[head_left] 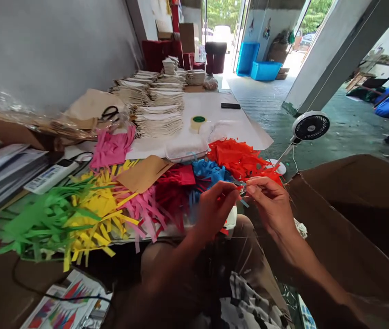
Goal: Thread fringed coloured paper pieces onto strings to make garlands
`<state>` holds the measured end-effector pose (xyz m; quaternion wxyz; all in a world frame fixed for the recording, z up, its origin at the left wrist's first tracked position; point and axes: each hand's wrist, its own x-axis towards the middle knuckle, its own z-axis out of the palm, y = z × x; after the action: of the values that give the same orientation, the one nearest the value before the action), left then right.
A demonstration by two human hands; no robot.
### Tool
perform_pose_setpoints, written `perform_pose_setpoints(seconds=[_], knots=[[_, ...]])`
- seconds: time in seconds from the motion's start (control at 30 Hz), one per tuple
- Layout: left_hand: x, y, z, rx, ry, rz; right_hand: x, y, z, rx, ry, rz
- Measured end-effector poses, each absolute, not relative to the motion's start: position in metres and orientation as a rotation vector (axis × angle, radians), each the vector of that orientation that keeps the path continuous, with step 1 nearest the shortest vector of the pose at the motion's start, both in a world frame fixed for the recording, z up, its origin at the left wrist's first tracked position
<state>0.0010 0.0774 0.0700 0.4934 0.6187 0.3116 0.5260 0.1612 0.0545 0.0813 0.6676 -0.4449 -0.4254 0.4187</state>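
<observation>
My left hand [217,205] and my right hand [272,203] are close together above my lap, at the table's front edge. Both are closed in a pinch on a small piece between the fingertips. Bits of red and pale blue show there, but the piece is too small to name. Just behind my hands lie a heap of fringed red paper [235,157] and a bunch of fringed blue paper [210,170]. Further left along the edge are fringed dark red paper [177,176], yellow paper [94,205] and green paper [43,219].
Behind the fringes stand a clear plastic tray [187,150], a tape roll [198,122] and stacks of off-white sheets [160,121]. Black scissors [110,113] lie at the left. A small fan [311,127] stands right of the red heap, near a large brown carton [352,196].
</observation>
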Motion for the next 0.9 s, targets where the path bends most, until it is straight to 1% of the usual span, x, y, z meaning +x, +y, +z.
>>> perform_pose_setpoints(seconds=[0.27, 0.77, 0.9], knots=[[0.0038, 0.0779, 0.0699, 1.57, 0.716, 1.311, 0.1567, 0.0512, 0.0775, -0.972, -0.994, 0.99], [-0.0001, 0.0788, 0.0696, 1.63, 0.712, 1.328, 0.1576, 0.0514, 0.0743, -0.945, -1.133, 0.932], [-0.0004, 0.0776, 0.0682, 1.594, 0.729, 1.276, 0.158, 0.0516, 0.0738, -0.983, -1.172, 0.922]])
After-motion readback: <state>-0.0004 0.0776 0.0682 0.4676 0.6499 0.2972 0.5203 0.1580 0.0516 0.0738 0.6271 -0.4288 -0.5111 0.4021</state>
